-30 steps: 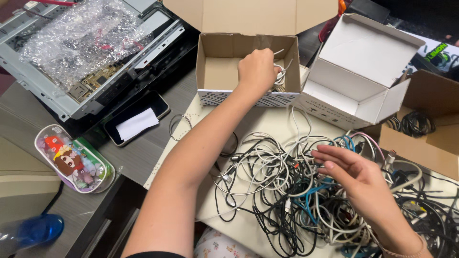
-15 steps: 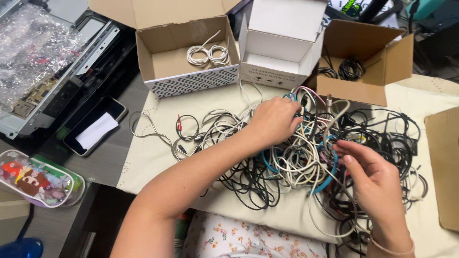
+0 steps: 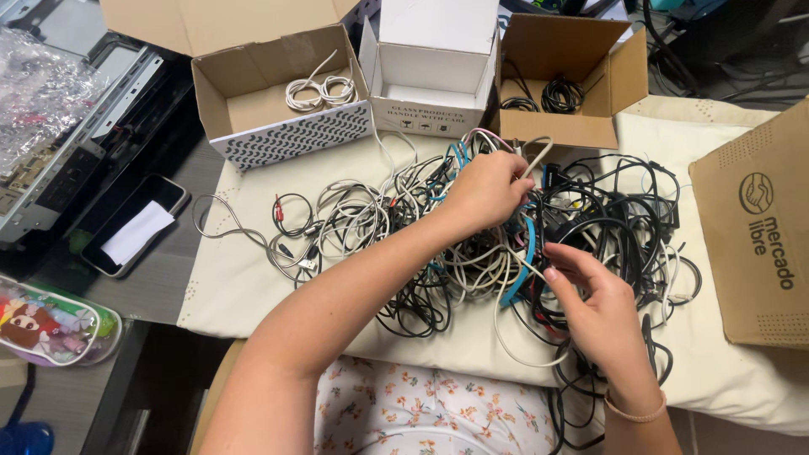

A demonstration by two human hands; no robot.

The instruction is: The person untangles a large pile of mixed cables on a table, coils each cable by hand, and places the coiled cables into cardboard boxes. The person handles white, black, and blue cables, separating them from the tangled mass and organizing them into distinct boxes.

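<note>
1. We see the left hand [image 3: 487, 190] closed on a white cable [image 3: 533, 157] atop the cable tangle [image 3: 472, 244].
2. The right hand [image 3: 594, 307], fingers half-curled, pinches cords at the tangle's near edge.
3. The tangle lies on the cloth-covered tabletop [image 3: 253, 278], just before the three open boxes [image 3: 430, 72].

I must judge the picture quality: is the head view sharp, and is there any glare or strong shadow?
Head view: sharp on both hands, left and right, and the cables; soft, even light, faint shadows; glare only on the plastic wrap.
</note>
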